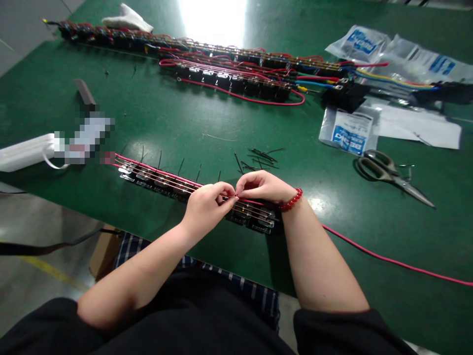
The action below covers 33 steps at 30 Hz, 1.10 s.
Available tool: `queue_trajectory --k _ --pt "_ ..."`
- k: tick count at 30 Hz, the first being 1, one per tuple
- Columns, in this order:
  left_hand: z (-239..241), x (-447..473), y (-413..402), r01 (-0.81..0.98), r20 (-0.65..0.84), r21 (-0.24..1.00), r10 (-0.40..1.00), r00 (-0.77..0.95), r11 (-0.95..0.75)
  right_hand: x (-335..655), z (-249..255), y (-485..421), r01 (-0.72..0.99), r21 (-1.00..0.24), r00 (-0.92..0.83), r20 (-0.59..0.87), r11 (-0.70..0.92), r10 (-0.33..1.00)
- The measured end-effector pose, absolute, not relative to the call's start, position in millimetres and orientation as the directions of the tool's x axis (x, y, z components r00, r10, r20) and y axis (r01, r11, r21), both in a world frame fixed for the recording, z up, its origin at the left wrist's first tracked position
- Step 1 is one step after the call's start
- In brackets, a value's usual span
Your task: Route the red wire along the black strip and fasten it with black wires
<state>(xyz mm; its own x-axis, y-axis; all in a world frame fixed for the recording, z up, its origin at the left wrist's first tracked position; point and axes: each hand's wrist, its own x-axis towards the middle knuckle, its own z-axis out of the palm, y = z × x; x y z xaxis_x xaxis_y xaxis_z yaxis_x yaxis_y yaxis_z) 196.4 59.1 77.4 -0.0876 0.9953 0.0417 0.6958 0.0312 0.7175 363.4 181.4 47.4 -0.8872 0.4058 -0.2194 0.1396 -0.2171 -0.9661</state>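
Observation:
Both hands meet over a long black assembly (158, 182) with copper-coloured rods and metal clips, lying along the near side of the table. My left hand (209, 204) is closed in a pinch at its middle. Facing it, my right hand (264, 187) pinches at the same spot, fingertips almost touching. What lies between the fingertips is too small to make out. A red wire (170, 175) runs along the assembly, passes under the hands and trails off to the right. Thin black cable ties (181, 166) stick up along the assembly's far side.
Loose black cable ties (262, 158) lie just beyond my right hand. Scissors (393, 175) rest to the right, near plastic bags (349, 130) and white paper (419, 125). Longer wired assemblies (232, 81) stretch across the back. A white device (27, 152) is at left.

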Motion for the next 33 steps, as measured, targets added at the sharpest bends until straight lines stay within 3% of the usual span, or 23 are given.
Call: queue_trajectory --k 14,25,33 --pt "78 199 61 0.734 0.031 0.676 0.994 -0.107 0.058 362 42 182 0.073 -0.95 -0.887 -0.201 -0.304 0.415" --pt "77 199 61 0.787 0.123 0.617 0.99 -0.075 -0.017 362 39 181 0.051 -0.953 -0.887 -0.181 -0.299 0.425" --pt "70 191 60 0.822 0.254 0.543 0.967 0.032 -0.17 361 45 182 0.09 -0.961 -0.89 -0.196 -0.261 0.413"
